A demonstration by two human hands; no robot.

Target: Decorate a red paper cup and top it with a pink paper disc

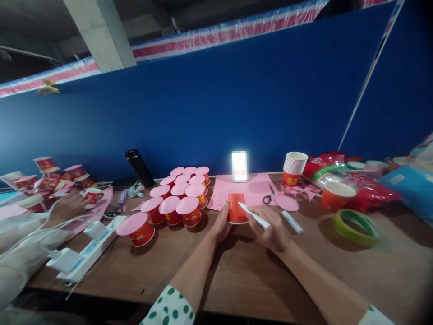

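Observation:
My left hand is wrapped round the side of a red paper cup that stands upside down on the wooden table. My right hand grips a white glue stick, its tip resting against the cup's right side. A white cap lies just right of that hand. Behind the cup lies a pink paper sheet, with small scissors and a pink paper disc beside it.
Several red cups topped with pink discs cluster to the left. A power strip, a black flask, a cup stack, a lone red cup, a green tape roll and red bags surround them. Another person's hand works at far left.

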